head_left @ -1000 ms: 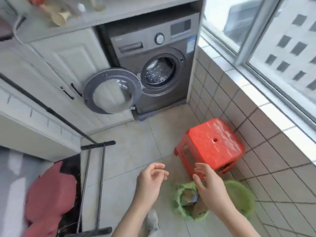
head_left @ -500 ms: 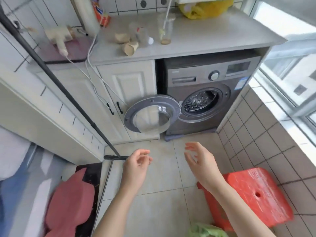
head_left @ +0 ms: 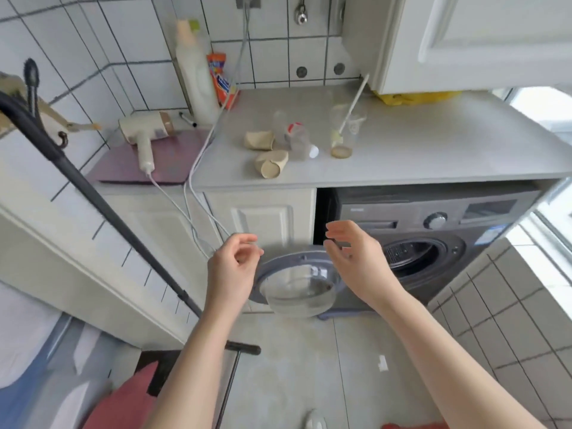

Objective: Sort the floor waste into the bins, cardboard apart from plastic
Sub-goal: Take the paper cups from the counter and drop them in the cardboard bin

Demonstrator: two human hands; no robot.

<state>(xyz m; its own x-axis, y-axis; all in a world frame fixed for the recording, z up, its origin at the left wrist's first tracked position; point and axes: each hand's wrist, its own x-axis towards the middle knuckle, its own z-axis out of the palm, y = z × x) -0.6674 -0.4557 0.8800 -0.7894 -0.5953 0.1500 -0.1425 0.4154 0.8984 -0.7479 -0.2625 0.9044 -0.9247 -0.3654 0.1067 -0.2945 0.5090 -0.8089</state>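
Note:
My left hand point(head_left: 230, 267) and my right hand point(head_left: 356, 258) are raised side by side in front of the cabinet, both empty with fingers loosely spread. On the grey countertop point(head_left: 418, 144) lie two tipped paper cups point(head_left: 271, 163), a clear plastic bottle with a red label point(head_left: 298, 136) on its side, and an upright clear plastic cup point(head_left: 343, 131) with a straw and some brown liquid. A small white scrap point(head_left: 382, 363) lies on the floor tiles. The green bins are out of the frame.
The washing machine point(head_left: 433, 243) has its round door point(head_left: 298, 280) swung open toward me, just below my hands. A black pole point(head_left: 93, 193) slants across the left. A hair dryer point(head_left: 145, 134) and a tall white bottle point(head_left: 195, 72) sit at the back left. A red stool edge point(head_left: 408, 425) shows at the bottom.
My view has tilted up from the floor, green bins and red stool to the countertop. Both hands have risen with it and stay empty.

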